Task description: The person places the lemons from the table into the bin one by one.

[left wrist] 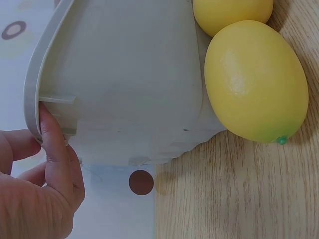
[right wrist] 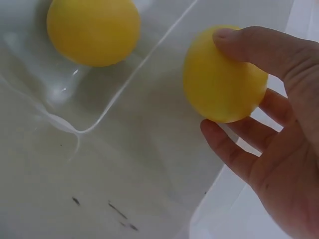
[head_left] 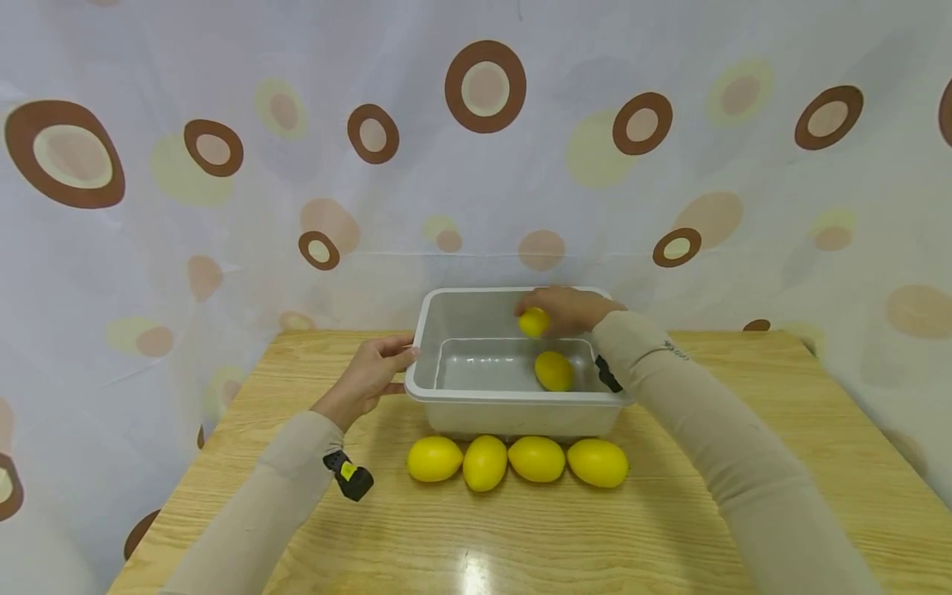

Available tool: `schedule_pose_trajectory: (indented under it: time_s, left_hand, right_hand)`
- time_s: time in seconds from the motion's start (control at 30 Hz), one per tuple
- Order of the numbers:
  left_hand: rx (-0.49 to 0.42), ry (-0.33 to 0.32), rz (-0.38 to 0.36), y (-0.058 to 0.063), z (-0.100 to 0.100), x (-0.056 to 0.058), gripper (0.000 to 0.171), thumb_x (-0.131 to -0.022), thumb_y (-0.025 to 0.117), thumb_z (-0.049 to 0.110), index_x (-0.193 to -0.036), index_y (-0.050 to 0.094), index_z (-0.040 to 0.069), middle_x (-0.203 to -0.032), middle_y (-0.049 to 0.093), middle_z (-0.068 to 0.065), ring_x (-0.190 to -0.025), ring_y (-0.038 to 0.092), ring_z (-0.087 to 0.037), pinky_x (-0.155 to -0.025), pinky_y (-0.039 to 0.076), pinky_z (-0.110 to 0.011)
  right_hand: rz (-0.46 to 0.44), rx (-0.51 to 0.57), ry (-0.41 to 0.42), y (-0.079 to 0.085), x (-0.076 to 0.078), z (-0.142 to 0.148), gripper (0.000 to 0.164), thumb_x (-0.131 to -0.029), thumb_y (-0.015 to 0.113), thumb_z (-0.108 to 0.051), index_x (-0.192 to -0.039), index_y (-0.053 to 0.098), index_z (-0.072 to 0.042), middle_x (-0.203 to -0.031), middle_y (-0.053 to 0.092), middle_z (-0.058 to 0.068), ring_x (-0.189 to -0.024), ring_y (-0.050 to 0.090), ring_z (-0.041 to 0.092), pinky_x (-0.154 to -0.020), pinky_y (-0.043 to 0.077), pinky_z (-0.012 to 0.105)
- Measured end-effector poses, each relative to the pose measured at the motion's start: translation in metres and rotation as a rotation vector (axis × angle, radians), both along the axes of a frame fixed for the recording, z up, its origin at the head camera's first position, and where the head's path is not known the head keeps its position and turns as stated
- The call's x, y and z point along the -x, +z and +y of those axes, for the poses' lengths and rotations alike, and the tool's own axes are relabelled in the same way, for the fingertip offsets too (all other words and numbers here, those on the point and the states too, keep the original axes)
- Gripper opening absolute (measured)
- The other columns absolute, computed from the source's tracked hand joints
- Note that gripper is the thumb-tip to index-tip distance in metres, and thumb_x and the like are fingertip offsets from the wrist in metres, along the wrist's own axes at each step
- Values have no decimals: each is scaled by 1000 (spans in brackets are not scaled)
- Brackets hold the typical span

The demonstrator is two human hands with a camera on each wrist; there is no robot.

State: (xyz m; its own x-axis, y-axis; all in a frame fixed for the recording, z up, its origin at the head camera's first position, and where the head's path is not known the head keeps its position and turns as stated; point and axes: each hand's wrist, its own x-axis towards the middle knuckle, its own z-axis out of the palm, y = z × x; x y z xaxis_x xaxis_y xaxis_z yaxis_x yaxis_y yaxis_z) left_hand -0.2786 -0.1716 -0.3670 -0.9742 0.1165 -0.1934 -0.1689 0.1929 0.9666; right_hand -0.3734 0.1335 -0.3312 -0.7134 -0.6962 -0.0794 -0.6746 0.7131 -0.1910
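A grey plastic bin [head_left: 521, 416] stands on the table with one lemon [head_left: 554, 371] on its floor, toward the right. My left hand [head_left: 369, 372] grips the bin's left rim, thumb on top and fingers under the lip, as the left wrist view also shows. Inside the bin, near its back wall, my right hand [head_left: 565, 311] holds a second lemon [right wrist: 224, 74] between thumb and fingers, above the bin's floor. Several lemons lie in a row along the bin's front, among them a lemon [left wrist: 256, 82] with a green tip.
The wooden table [head_left: 416, 545] carries the bin near its back edge. Behind it hangs a pale cloth [head_left: 416, 198] patterned with brown rings and spots. A black wrist camera [head_left: 349, 475] sits on the left sleeve.
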Motion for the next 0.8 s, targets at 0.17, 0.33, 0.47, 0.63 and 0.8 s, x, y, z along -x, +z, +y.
schedule_pose_trajectory:
  time_s: [0.17, 0.33, 0.47, 0.63, 0.8]
  left_hand:
    - [1, 2, -1, 0, -1, 1, 42, -100, 53, 15, -141, 49, 9, -135, 51, -17, -107, 56, -27, -78, 57, -35]
    - [-5, 11, -10, 1, 0, 1, 42, -99, 53, 14, -140, 49, 8, -134, 52, -17, -103, 58, -24, -75, 57, -34]
    - [-6, 12, -14, 1, 0, 1, 42, -99, 53, 14, -141, 49, 9, -134, 52, -17, -103, 58, -25, -75, 57, -33]
    - [-7, 12, -14, 1, 0, 1, 42, -99, 53, 15, -141, 49, 9, -134, 52, -17, -103, 57, -24, -75, 57, -34]
    - [-5, 12, -9, 0, 0, 1, 41, -100, 53, 15, -140, 49, 8, -134, 52, -17, -101, 58, -22, -75, 57, -34]
  right_hand:
    - [-66, -32, -51, -7, 5, -1, 50, -81, 72, -6, -129, 57, -9, -133, 55, 11, -118, 49, 31, -103, 38, 48]
    - [-42, -16, 3, -23, 16, -4, 49, -79, 72, -6, -126, 59, -6, -130, 56, 13, -119, 49, 30, -105, 37, 45]
    - [-41, -29, -27, -30, 17, -6, 48, -79, 72, -6, -125, 60, -6, -129, 57, 13, -117, 50, 30, -104, 38, 45]
    - [-88, -47, -80, -26, 8, -12, 47, -81, 72, -5, -126, 58, -1, -129, 56, 18, -119, 50, 34, -105, 38, 47]
    - [-125, -78, -108, -24, 2, -17, 48, -84, 72, -9, -129, 57, -1, -132, 55, 17, -122, 49, 34, -107, 36, 46]
